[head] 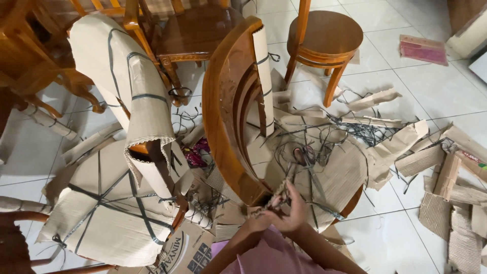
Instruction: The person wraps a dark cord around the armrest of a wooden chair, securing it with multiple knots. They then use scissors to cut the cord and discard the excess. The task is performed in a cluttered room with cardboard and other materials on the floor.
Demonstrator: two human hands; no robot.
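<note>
Hands (pixel 281 210) together, pinching cardboard wrap (pixel 329 172) by chair (pixel 223 116)

Pale square floor tiles (pixel 385 76) spread out underfoot, littered with torn corrugated cardboard scraps (pixel 456 203) and black strapping (pixel 365 133). A round wooden stool (pixel 324 35) stands beyond, wooden chairs (pixel 193 30) crowd the left, and daylight falls evenly.

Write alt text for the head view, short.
Both hands, left hand and right hand, tug corrugated cardboard wrapping off a wooden chair. A wrapped chair stands alongside; cardboard scraps and black straps litter the tiled floor.
</note>
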